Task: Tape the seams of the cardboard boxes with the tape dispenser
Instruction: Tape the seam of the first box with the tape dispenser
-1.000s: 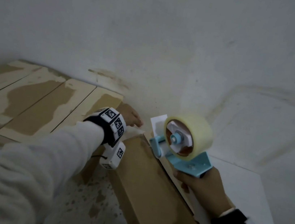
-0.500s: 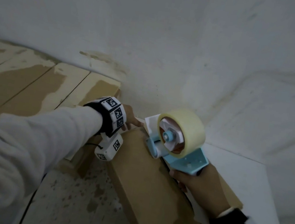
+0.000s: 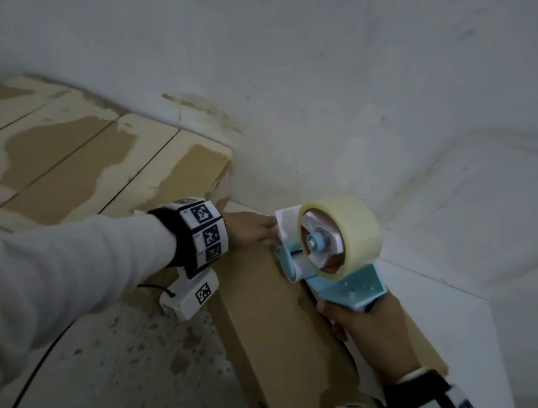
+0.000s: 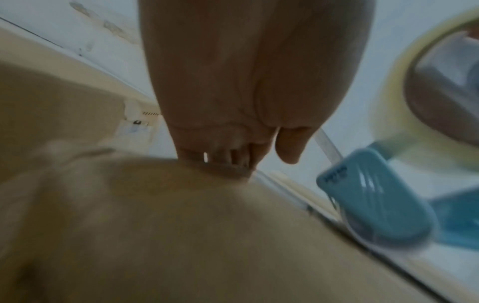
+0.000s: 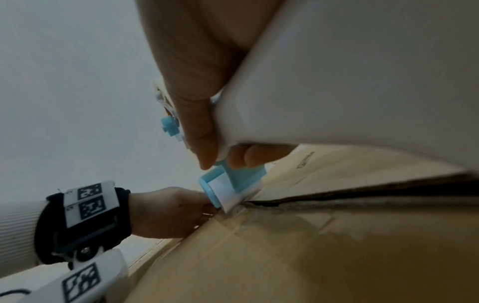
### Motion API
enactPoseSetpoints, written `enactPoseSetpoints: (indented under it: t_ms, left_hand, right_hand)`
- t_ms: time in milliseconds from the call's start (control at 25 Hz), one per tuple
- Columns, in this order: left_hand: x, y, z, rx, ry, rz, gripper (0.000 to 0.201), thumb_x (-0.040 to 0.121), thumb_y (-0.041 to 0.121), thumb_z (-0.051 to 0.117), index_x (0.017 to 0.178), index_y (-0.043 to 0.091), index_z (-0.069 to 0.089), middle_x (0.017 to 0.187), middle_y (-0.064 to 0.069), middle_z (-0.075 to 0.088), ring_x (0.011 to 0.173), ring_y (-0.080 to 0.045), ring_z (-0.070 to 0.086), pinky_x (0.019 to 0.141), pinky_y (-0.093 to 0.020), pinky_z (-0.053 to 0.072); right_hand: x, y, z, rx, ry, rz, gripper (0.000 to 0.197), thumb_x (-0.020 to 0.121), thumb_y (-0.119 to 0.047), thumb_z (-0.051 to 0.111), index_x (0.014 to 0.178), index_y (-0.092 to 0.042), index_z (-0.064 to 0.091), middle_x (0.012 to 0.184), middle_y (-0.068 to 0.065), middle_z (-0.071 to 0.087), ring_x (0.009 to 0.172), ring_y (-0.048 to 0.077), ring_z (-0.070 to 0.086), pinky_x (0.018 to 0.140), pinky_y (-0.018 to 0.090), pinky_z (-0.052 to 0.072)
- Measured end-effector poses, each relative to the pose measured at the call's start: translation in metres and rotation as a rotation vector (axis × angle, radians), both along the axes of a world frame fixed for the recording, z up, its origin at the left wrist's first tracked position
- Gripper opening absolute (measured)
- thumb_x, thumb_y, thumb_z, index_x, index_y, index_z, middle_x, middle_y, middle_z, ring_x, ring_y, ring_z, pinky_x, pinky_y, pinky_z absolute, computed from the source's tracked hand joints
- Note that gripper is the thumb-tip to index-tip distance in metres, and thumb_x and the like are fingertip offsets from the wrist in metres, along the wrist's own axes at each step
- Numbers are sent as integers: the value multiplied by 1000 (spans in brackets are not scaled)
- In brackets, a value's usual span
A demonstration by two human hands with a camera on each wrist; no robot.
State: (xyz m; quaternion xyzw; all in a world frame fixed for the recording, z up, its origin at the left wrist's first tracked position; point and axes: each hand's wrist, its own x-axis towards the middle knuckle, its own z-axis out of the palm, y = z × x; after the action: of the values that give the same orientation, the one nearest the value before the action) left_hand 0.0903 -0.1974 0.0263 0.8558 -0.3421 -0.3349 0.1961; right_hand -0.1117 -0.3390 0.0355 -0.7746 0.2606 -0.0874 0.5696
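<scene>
A long brown cardboard box (image 3: 278, 326) runs from the middle toward the lower right. My right hand (image 3: 367, 328) grips the handle of the blue tape dispenser (image 3: 346, 284), which carries a pale roll of tape (image 3: 342, 235). The dispenser's front roller (image 5: 223, 192) sits on the box's far end, where a dark seam (image 5: 337, 199) begins. My left hand (image 3: 249, 232) rests at that far end right beside the dispenser's nose. In the left wrist view its fingertips (image 4: 220, 164) press down on the box top (image 4: 181, 225). The dispenser (image 4: 376, 201) is just to their right.
Flattened cardboard sheets (image 3: 75, 169) with pale patches lie at the left against a white wall (image 3: 313, 71). A white surface (image 3: 467, 335) lies under and to the right of the box. Speckled floor (image 3: 135, 358) shows below the left arm.
My left hand has come in from the left edge of the box's far end until it meets the dispenser's nose. The dispenser stays on that end, still held by the right hand.
</scene>
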Motion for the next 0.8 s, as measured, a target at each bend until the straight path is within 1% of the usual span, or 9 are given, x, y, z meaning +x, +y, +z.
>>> enactPoseSetpoints:
  t_ms: [40, 120, 240, 320, 440, 520, 640, 720, 800]
  left_hand:
    - [-7, 4, -5, -26, -13, -37, 50, 101, 31, 34, 145, 9, 29, 149, -12, 36, 135, -27, 36, 109, -28, 26]
    - [-15, 9, -17, -17, -140, -94, 47, 101, 26, 33, 141, 3, 33, 141, -20, 41, 127, -31, 41, 106, -33, 29]
    - [-20, 11, -24, 18, -266, -82, 43, 103, 17, 23, 144, 3, 30, 147, -14, 34, 132, -25, 34, 105, -26, 23]
    - [-23, 12, -25, 23, -316, -39, 43, 103, 19, 22, 144, 7, 32, 147, -12, 34, 132, -23, 36, 105, -29, 28]
    - [-21, 9, -32, 24, -339, 1, 40, 102, 29, 22, 135, 15, 41, 130, -15, 47, 113, -31, 50, 97, -41, 41]
    - [-19, 8, -36, 17, -333, 29, 42, 101, 35, 20, 137, 21, 37, 127, -15, 50, 109, -33, 53, 97, -44, 42]
    - [-16, 7, -38, 82, -367, 43, 50, 100, 45, 15, 147, 31, 18, 137, -10, 46, 120, -31, 49, 107, -46, 33]
    - [-16, 8, -39, 106, -361, 45, 52, 99, 48, 12, 149, 35, 8, 145, -7, 40, 128, -28, 44, 111, -45, 26]
    - [-17, 9, -41, 97, -359, 45, 53, 99, 49, 12, 149, 35, 6, 149, -7, 35, 133, -26, 39, 112, -43, 23]
  right_hand:
    - [0, 1, 0, -5, -3, -1, 20, 64, -9, 82, 78, -9, 67, 64, 11, 68, 50, 16, 56, 52, 32, 48]
    - [0, 3, 1, -35, -4, 19, 20, 64, -10, 82, 78, -13, 68, 67, 8, 69, 52, 14, 57, 53, 31, 47]
    - [4, 2, 4, -121, 23, 140, 21, 68, -17, 82, 82, -20, 66, 70, -1, 68, 57, 11, 59, 57, 27, 46]
    - [6, -1, 9, -155, 68, 234, 21, 72, -21, 79, 86, -13, 65, 68, 0, 66, 56, 13, 59, 55, 26, 47]
    - [8, -8, 11, -125, 134, 265, 29, 76, -22, 75, 86, 1, 62, 55, 10, 59, 44, 23, 53, 47, 30, 44]
    - [4, -13, 11, -133, 150, 282, 33, 76, -23, 74, 82, 6, 60, 51, 17, 57, 41, 26, 49, 47, 32, 42]
    - [-23, -21, 14, -135, 140, 277, 25, 74, -17, 76, 78, 2, 60, 53, 15, 59, 40, 22, 50, 45, 28, 42]
    - [-55, -26, 14, -60, 86, 206, 20, 71, -11, 78, 80, -5, 62, 61, 10, 63, 47, 16, 57, 47, 21, 45]
    - [-89, -29, 10, -4, 71, 170, 25, 70, -12, 78, 73, 2, 58, 54, 13, 58, 46, 23, 52, 46, 24, 43]
